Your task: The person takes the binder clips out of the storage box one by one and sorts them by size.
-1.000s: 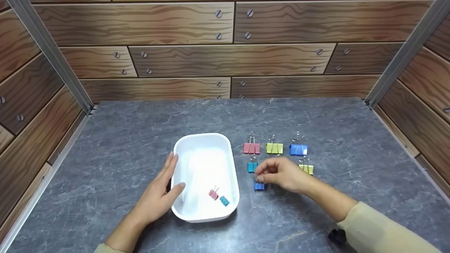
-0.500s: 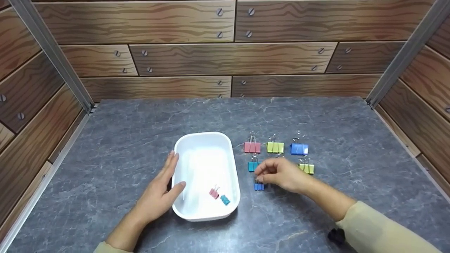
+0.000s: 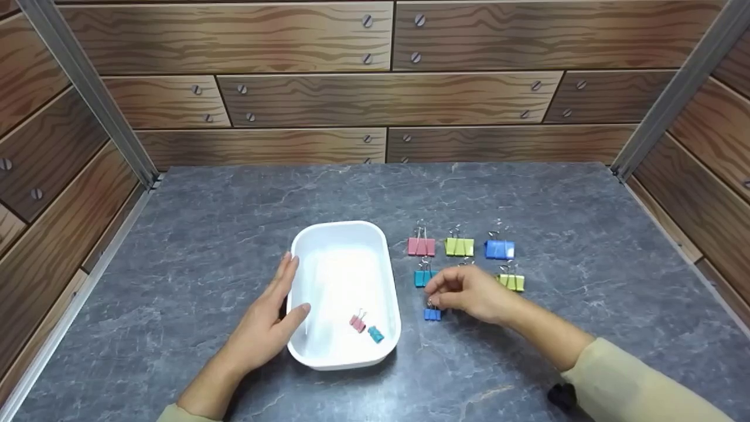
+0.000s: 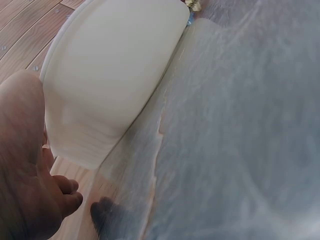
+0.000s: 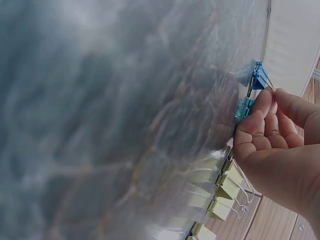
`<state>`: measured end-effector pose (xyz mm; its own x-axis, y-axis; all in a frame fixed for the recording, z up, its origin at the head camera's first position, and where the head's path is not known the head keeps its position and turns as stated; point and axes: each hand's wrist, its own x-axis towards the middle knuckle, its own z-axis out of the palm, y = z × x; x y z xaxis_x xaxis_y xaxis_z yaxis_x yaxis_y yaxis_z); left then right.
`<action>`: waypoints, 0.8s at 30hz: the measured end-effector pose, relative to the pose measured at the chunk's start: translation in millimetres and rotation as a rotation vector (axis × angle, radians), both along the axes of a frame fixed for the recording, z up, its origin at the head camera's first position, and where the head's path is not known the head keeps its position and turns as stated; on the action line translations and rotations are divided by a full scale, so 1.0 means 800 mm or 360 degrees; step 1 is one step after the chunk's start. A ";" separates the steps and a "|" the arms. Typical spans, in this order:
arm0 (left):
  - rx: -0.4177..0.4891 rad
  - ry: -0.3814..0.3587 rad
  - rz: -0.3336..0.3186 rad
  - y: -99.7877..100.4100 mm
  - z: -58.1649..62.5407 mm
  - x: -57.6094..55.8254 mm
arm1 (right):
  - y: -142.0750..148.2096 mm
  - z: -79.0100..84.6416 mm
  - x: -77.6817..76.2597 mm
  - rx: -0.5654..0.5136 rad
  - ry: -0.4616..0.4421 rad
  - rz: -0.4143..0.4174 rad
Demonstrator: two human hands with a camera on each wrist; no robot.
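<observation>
My right hand [image 3: 477, 296] pinches the wire handle of a small blue binder clip [image 3: 432, 315] between thumb and index finger; the right wrist view shows the clip [image 5: 259, 76] at the fingertips, near the tabletop. Whether it still touches the table I cannot tell. Just beyond the fingers stands a teal binder clip [image 3: 422, 279]. My left hand [image 3: 263, 325] rests against the left side of a white tray [image 3: 345, 363], fingers straight, thumb over the rim. Inside the tray lie a small pink binder clip [image 3: 357, 323] and a small teal one [image 3: 375, 334].
Behind the right hand is a row of a pink clip [image 3: 421, 247], a yellow-green clip [image 3: 460, 247] and a large blue clip [image 3: 500, 249]. Another yellow-green clip [image 3: 513, 283] stands beside the wrist. The hand mostly hides one more clip. Wood-patterned walls enclose the grey tabletop [image 3: 234, 199].
The right hand keeps its pinch on the blue binder clip, which sits very slightly nearer the front. The left hand and tray hold their places.
</observation>
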<state>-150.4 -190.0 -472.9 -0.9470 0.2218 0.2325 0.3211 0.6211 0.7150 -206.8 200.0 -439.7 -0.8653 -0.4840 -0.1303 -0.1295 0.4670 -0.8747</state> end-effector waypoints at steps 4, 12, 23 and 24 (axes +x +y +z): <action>-0.0005 -0.0001 0.0002 0.000 0.000 0.000 | 0.001 0.002 0.000 0.0010 0.0014 -0.0002; -0.0003 -0.0007 -0.0006 0.000 0.000 0.001 | 0.006 0.011 -0.004 0.0020 0.0113 -0.0014; 0.0021 0.0001 -0.0008 0.000 -0.001 0.000 | -0.028 0.053 -0.001 -0.0185 0.0178 -0.0004; 0.0018 -0.0004 -0.0004 -0.001 0.000 0.000 | -0.035 0.056 -0.001 -0.0205 0.0192 0.0014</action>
